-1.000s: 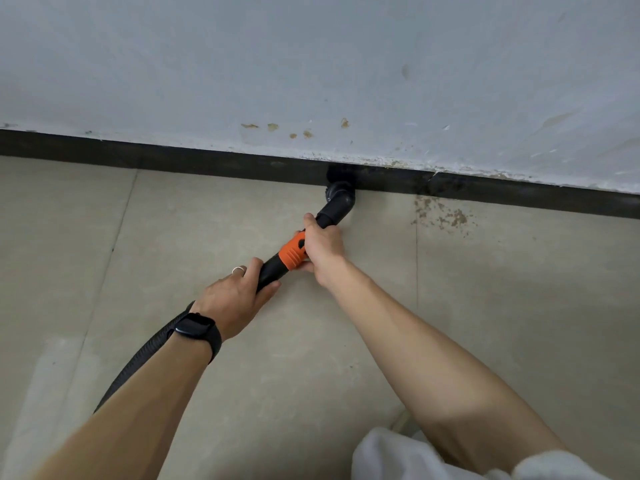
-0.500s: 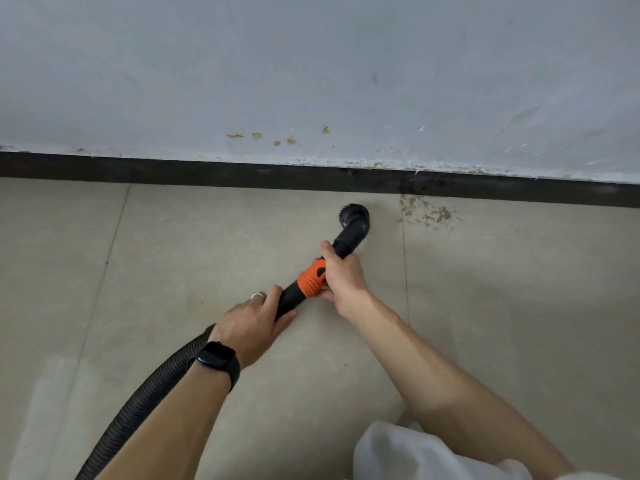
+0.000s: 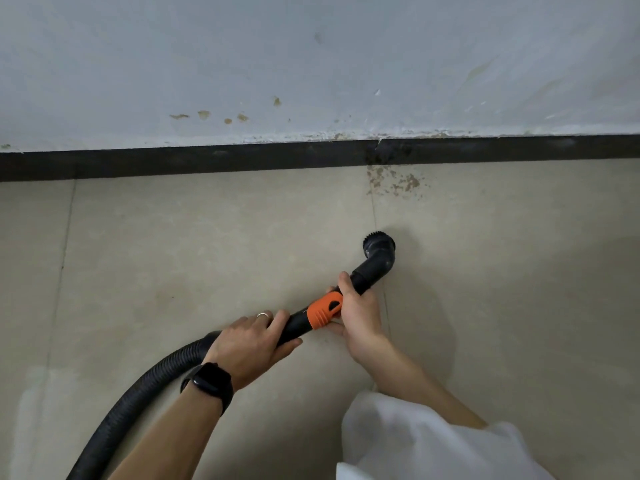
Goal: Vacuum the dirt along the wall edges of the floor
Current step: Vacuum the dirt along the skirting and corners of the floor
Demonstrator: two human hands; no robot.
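Observation:
A black vacuum hose (image 3: 145,389) with an orange collar (image 3: 325,310) ends in a bent black nozzle with a round brush head (image 3: 379,244). My left hand (image 3: 251,344) grips the hose just behind the collar. My right hand (image 3: 356,317) holds the tube just ahead of the collar. The brush head is over the beige tile floor, well back from the black skirting (image 3: 207,162). A patch of brown dirt (image 3: 396,181) lies on the floor against the skirting, beyond the nozzle.
The white wall (image 3: 311,64) has small brown stains above the skirting. A tile joint (image 3: 375,216) runs from the dirt toward the nozzle. White cloth (image 3: 415,445) lies at the bottom right by my right arm.
The brush head was against the skirting a second ago. Both hands have drawn the hose back and to the right, away from the wall.

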